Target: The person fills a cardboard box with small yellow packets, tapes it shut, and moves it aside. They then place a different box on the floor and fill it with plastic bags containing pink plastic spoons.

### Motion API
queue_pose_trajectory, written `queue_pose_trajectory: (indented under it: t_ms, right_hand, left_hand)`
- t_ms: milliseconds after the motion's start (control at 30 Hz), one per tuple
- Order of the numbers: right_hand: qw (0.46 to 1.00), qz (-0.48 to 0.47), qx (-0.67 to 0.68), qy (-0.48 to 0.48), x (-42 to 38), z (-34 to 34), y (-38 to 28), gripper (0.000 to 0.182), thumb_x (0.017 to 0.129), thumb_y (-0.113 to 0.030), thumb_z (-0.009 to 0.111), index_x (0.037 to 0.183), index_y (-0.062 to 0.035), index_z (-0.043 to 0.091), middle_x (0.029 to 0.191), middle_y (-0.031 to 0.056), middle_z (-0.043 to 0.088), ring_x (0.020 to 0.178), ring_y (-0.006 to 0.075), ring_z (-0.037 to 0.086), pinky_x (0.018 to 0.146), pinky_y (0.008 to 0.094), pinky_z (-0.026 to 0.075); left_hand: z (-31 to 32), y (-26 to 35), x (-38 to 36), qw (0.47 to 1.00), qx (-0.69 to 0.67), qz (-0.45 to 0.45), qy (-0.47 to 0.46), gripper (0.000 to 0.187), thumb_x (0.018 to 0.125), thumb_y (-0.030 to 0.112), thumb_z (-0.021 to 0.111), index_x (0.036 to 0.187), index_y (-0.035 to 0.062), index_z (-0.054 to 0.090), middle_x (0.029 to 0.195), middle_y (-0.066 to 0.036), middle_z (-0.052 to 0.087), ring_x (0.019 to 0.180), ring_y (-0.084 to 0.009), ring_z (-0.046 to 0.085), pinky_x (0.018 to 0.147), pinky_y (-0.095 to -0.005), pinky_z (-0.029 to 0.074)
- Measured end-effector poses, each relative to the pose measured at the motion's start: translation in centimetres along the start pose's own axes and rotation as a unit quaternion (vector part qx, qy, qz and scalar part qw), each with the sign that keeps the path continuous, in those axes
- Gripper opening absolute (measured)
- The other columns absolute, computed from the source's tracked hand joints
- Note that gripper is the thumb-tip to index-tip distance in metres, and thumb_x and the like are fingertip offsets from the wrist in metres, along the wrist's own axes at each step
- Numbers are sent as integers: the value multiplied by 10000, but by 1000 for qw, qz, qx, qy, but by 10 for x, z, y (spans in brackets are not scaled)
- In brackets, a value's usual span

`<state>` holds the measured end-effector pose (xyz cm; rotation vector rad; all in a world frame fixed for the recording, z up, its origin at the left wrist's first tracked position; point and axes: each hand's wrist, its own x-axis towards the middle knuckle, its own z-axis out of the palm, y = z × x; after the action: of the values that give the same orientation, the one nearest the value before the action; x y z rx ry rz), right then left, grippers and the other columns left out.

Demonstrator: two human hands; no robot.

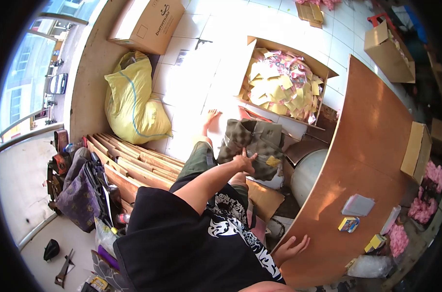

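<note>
My left hand (246, 161) is over a dark grey, bumpy foam pad (234, 141), its fingers apart and pointing at or touching the pad. A small yellow piece (272, 160) lies on the pad, just right of those fingers. My right hand (291, 249) rests at the near left edge of a brown wooden board (362, 160), fingers spread and holding nothing. On the board lie a stack of clear plastic sleeves (358, 205) and a small yellow-and-blue box (348, 224).
An open carton (328, 76) of yellow and pink pieces stands ahead. Left are a yellow sack (128, 104), a large closed carton (145, 24) and stacked flat cardboard (133, 163). Pink bundles (398, 239) lie beyond the board. A metal cylinder (309, 177) is beside the pad.
</note>
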<state>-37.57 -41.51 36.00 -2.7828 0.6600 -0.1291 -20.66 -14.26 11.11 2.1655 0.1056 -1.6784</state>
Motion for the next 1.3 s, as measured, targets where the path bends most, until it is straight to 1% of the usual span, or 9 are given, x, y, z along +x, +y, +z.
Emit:
queue_pose_trajectory:
  t_ms: [133, 167, 267, 367, 600, 833, 967, 1167, 1300]
  right_hand:
    - [991, 13, -122, 47, 6, 38, -16, 445, 924, -286, 533, 1214, 49, 490, 1255, 267, 486, 1163, 415, 476, 976, 486, 379]
    - [989, 52, -130, 48, 6, 41, -24, 453, 922, -304, 539, 1203, 48, 491, 1227, 273, 504, 1131, 421, 496, 963, 481, 391]
    - [982, 98, -152, 61, 20, 51, -36, 467, 921, -334, 543, 1176, 54, 497, 1183, 289, 526, 1079, 437, 520, 928, 470, 417]
    - [978, 130, -162, 32, 20, 44, -48, 473, 919, -345, 546, 1156, 61, 492, 1162, 300, 530, 1052, 448, 525, 901, 469, 434]
    - [956, 257, -136, 29, 40, 45, -53, 591, 913, -469, 514, 1153, 71, 506, 1125, 282, 573, 1036, 408, 568, 882, 453, 457]
    - [890, 444, -86, 50, 60, 49, -47, 654, 927, -567, 365, 1268, -26, 503, 1233, 179, 564, 1134, 372, 525, 969, 449, 387]
    - [898, 29, -210, 384, 152, 94, -231, 105, 881, -99, 565, 941, -31, 616, 955, 136, 631, 925, 345, 587, 786, 467, 440]
    - [958, 126, 249, -71, 253, 355, -428, 162, 861, -211, 603, 868, -51, 631, 671, 111, 638, 667, 244, 665, 590, 334, 500]
    - [797, 397, 351, -290, 294, 535, -460, 410, 831, -485, 595, 859, -79, 639, 668, 73, 637, 592, 203, 625, 553, 341, 504]
  left_hand:
    - [-3, -30, 58, 942, 96, 232, -223, 946, 588, 184, 586, 1466, 245, 240, 1553, -97, -101, 1310, -561, -178, 1088, -632, 43]
    - [-79, -21, -32, 959, -120, 101, -236, 1024, 608, 225, 608, 1492, 271, 93, 1547, -137, -95, 1339, -534, -129, 1103, -602, 52]
    - [-78, -49, 21, 946, 53, 217, -236, 1021, 684, 294, 627, 1485, 324, -6, 1512, -268, 66, 1376, -421, 195, 1088, -541, 238]
    - [-170, -98, 20, 820, -371, 85, -428, 830, 808, 250, 575, 1489, 217, 101, 1305, -226, 453, 1081, -325, 573, 896, -414, 489]
    - [-322, -316, -16, 799, -581, 151, 34, 572, 897, 136, 388, 1446, 79, 236, 1275, -236, 516, 1127, -306, 568, 988, -408, 421]
    - [-341, -503, -59, 871, -431, -171, 163, 498, 817, 170, 460, 1306, 80, 450, 956, -68, 653, 766, -185, 657, 688, -370, 449]
    - [-392, -507, -56, 932, -309, -156, 103, 455, 830, 174, 500, 1270, 61, 481, 951, -69, 650, 734, -169, 639, 603, -324, 449]
    - [-521, -438, -21, 945, -310, -25, 103, 445, 878, 224, 550, 1278, 49, 465, 993, -58, 644, 812, -149, 630, 739, -326, 445]
    - [-617, -419, -19, 948, -290, -46, 122, 462, 903, 270, 517, 1318, 84, 435, 1100, -83, 634, 945, -185, 632, 825, -363, 437]
